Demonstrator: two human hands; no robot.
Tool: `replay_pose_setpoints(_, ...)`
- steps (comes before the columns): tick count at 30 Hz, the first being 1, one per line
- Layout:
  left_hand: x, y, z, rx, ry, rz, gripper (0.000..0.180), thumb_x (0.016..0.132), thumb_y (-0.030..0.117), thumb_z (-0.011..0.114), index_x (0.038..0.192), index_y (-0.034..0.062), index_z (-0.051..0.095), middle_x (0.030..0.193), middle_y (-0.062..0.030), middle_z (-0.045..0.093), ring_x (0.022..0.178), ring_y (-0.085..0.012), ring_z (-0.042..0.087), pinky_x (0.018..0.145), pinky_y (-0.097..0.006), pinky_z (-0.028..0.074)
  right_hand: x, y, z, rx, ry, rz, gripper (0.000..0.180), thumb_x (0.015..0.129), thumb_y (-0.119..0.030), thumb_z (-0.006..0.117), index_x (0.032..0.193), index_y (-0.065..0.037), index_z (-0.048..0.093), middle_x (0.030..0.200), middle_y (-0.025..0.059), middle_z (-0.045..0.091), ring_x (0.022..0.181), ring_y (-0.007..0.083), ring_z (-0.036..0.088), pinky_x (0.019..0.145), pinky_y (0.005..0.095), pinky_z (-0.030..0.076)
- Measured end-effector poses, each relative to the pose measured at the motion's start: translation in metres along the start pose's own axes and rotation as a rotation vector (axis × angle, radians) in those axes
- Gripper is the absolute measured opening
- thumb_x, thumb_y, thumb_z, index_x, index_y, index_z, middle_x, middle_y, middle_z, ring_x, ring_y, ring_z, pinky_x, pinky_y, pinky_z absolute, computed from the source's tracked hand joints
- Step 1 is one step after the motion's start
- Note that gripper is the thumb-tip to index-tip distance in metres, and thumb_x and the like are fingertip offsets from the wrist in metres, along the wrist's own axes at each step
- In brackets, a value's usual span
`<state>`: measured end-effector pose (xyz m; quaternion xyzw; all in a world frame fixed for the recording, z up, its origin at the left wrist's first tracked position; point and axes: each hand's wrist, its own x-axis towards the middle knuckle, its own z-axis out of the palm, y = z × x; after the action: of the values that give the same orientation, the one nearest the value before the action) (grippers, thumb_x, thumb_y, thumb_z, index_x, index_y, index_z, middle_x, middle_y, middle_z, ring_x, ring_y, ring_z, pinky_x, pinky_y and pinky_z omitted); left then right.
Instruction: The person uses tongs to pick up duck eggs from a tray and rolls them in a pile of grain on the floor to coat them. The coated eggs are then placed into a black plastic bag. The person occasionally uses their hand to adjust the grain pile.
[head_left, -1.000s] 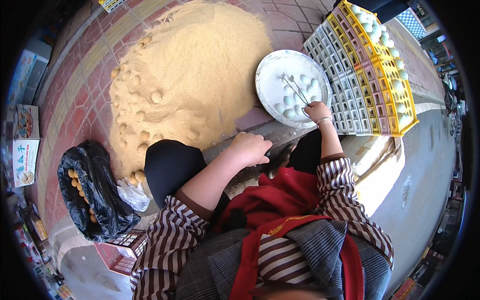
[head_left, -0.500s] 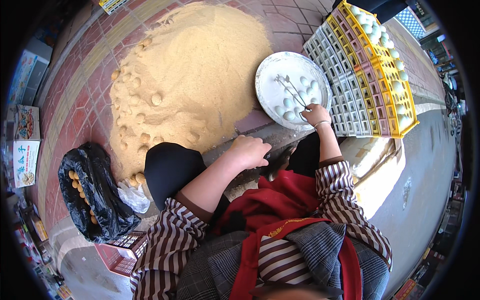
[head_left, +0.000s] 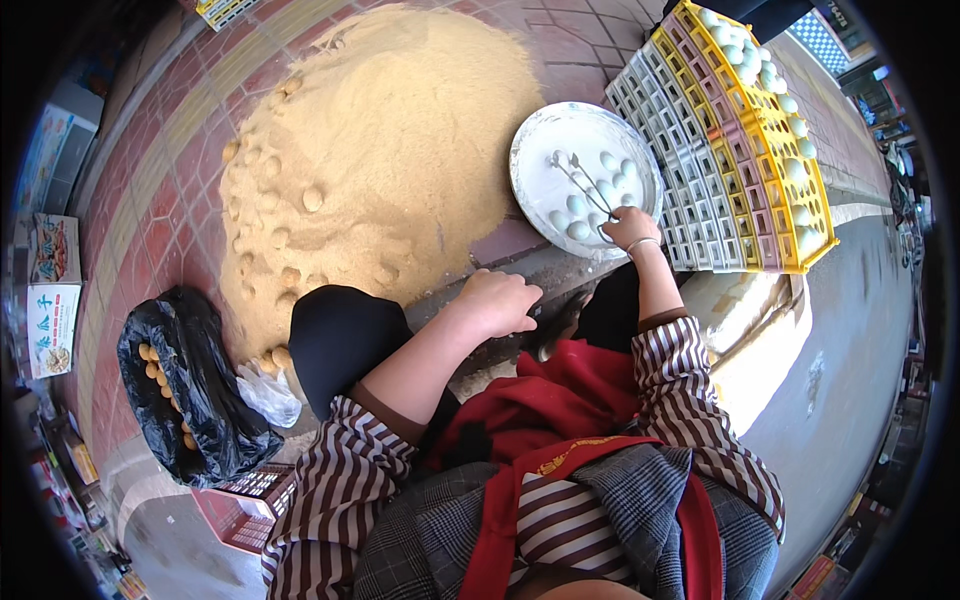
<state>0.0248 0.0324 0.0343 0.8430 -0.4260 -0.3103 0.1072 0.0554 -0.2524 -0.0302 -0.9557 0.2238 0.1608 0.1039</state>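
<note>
Tongs (head_left: 585, 190) are held over basin (head_left: 540, 190), handles being pinched by fingers of right hand (head_left: 630, 229) | pale eggs (head_left: 577, 230) are contained there | left hand (head_left: 500, 302) is curled, fingertips cannot be seen | basin is flanked by tan heap (head_left: 400, 130) and stacked crates (head_left: 690, 150).

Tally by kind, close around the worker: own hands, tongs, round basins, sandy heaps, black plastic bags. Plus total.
Hands: 2 (left hand, right hand)
Tongs: 1
Round basin: 1
Sandy heap: 1
Black plastic bag: 1
Total: 6
</note>
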Motion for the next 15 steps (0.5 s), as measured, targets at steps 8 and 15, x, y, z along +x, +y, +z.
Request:
replay_pose_setpoints(8, 0.002, 0.003, -0.003, -0.004, -0.025, -0.019, 0.035, 0.082, 0.036, 0.064, 0.105, 0.0102, 0.061, 0.101, -0.0115, 0.064, 0.1, -0.0288, 0.061, 0.085, -0.044, 0.047, -0.002, 0.008, 0.003, 0.031, 0.0, -0.031, 0.043, 0.069, -0.04, 0.063, 0.104, -0.017, 0.07, 0.103, 0.0143, 0.067, 0.099, 0.0298, 0.063, 0.089, 0.0386, 0.048)
replay_pose_setpoints(15, 0.0, 0.001, -0.001, 0.003, 0.007, 0.0, 0.034, 0.082, 0.036, 0.064, 0.104, 0.0096, 0.061, 0.101, -0.0114, 0.064, 0.099, -0.0288, 0.061, 0.084, -0.044, 0.047, 0.017, 0.014, 0.011, 0.01, -0.03, -0.011, 0.04, 0.069, -0.037, 0.064, 0.103, -0.017, 0.07, 0.106, 0.014, 0.066, 0.1, 0.0301, 0.062, 0.089, 0.0385, 0.048)
